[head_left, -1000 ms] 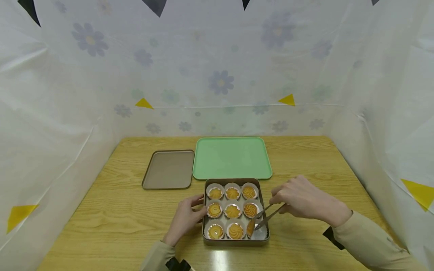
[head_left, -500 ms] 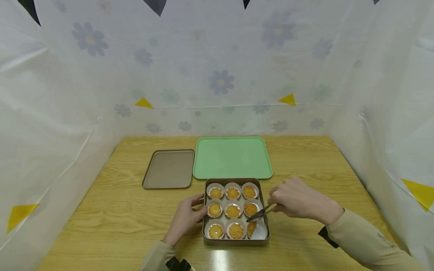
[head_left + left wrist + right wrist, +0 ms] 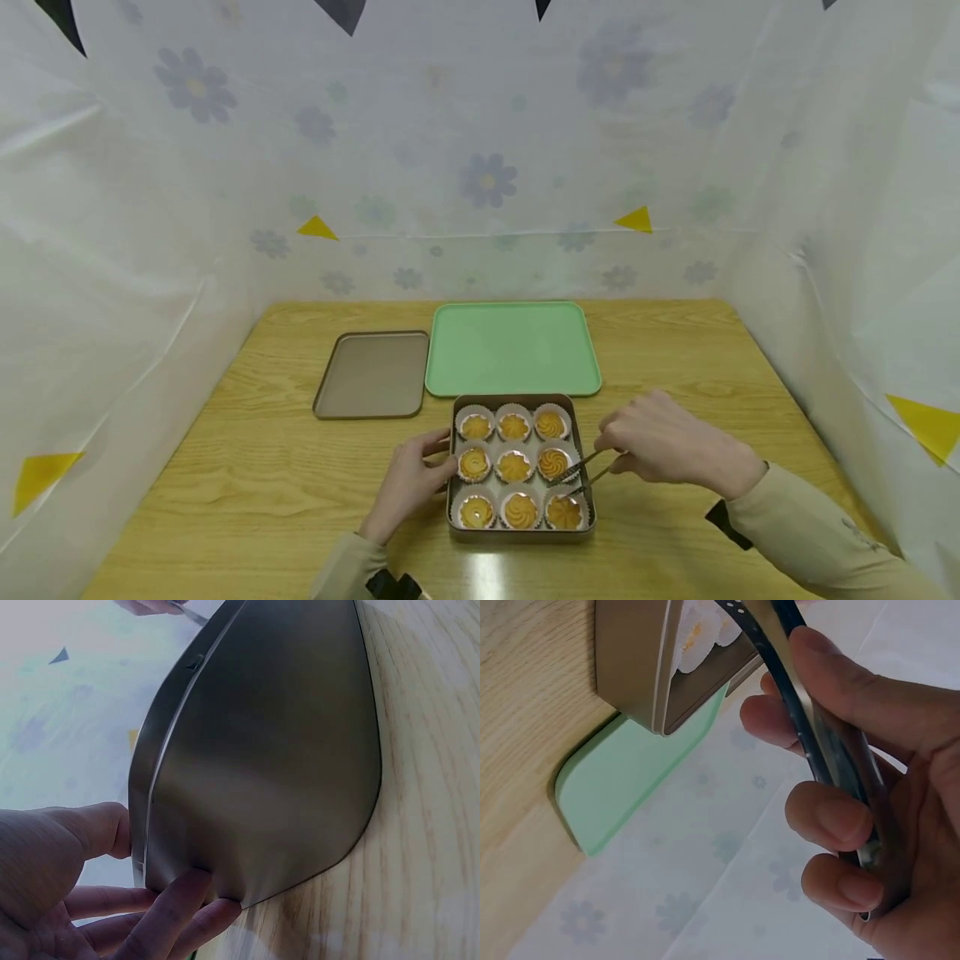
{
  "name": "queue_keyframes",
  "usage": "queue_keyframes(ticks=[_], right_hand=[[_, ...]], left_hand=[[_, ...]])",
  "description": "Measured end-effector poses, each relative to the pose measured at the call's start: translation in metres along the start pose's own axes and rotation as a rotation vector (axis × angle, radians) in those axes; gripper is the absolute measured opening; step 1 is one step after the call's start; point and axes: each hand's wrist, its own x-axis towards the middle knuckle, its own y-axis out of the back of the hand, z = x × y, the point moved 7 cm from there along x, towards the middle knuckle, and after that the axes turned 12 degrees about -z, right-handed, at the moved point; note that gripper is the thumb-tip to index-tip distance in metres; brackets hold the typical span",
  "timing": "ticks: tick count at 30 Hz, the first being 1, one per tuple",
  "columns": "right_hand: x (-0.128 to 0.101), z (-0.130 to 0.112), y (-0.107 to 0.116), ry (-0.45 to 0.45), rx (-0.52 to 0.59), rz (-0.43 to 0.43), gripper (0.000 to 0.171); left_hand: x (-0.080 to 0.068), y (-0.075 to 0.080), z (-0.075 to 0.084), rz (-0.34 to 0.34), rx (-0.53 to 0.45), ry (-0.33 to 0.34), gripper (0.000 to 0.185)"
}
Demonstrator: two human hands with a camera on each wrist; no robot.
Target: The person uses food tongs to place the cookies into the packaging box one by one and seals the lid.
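A brown metal box (image 3: 522, 537) near the front of the table holds rows of swirled golden cookies in white paper cups. My left hand (image 3: 411, 483) grips its left side, thumb at the rim (image 3: 149, 802) and fingertips (image 3: 199, 881) against the outer wall. My right hand (image 3: 660, 440) holds metal tongs (image 3: 802, 705), fingers curled round the handle. In the head view the tongs' tips stand apart at the right of the box, above the near right cookie (image 3: 564, 512). That cookie lies flat in its cup, with nothing between the tips.
A green tray (image 3: 513, 350) lies behind the box, with a square brown tray or lid (image 3: 372, 375) to its left. Both rest on the wooden table (image 3: 262, 483). White flowered sheeting (image 3: 487, 179) encloses the back and sides.
The near right cookie, which stood on edge between the tongs, has dropped flat into its cup. The tongs came together above it and now stand apart. My left hand has stayed put.
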Motion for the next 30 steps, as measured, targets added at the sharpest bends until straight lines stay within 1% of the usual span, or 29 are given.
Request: queue_keyframes(ticks=[3,5,6,8,11,13,14,15,17,19,20,24,26,30], right_hand=[[-0.002,0.013,-0.006,-0.005,0.117,0.012,0.026],[-0.004,0.026,-0.014,-0.036,0.243,0.034,0.03],[-0.005,0.034,-0.018,-0.06,0.315,0.055,0.029],[-0.006,0.05,-0.029,-0.14,0.467,0.109,0.029],[-0.008,0.077,-0.051,-0.305,0.714,0.213,0.036],[-0.011,0.092,-0.066,-0.428,0.823,0.284,0.048],[-0.013,0.099,-0.072,-0.482,0.847,0.324,0.051],[-0.015,0.105,-0.078,-0.535,0.861,0.354,0.056],[-0.019,0.115,-0.086,-0.607,0.84,0.394,0.059],[-0.02,0.121,-0.09,-0.64,0.766,0.407,0.06],[-0.02,0.124,-0.092,-0.648,0.728,0.405,0.055],[-0.019,0.133,-0.1,-0.669,0.629,0.349,0.039],[-0.018,0.139,-0.107,-0.701,0.621,0.308,0.031],[-0.019,0.148,-0.117,-0.751,0.639,0.219,0.027]], left_hand=[[0.0,0.0,0.0,0.0,-0.003,0.001,0.052],[0.0,0.0,-0.001,-0.001,0.0,0.003,0.053],[0.0,0.0,-0.001,-0.001,0.002,0.003,0.053],[-0.001,-0.001,-0.002,-0.004,0.005,0.005,0.053],[0.0,-0.001,-0.003,-0.007,-0.004,0.006,0.053],[0.0,-0.001,-0.004,-0.01,-0.015,0.004,0.052],[0.0,-0.002,-0.004,-0.012,-0.021,0.004,0.052],[0.0,-0.002,-0.004,-0.014,-0.028,0.004,0.052],[0.001,-0.002,-0.005,-0.019,-0.036,0.006,0.053],[0.001,-0.002,-0.005,-0.018,-0.036,0.008,0.053],[0.001,-0.002,-0.005,-0.018,-0.036,0.007,0.053],[0.001,-0.001,-0.004,-0.014,-0.023,0.009,0.052],[0.001,-0.001,-0.004,-0.015,-0.02,0.008,0.052],[0.001,-0.001,-0.003,-0.017,-0.012,0.005,0.053]])
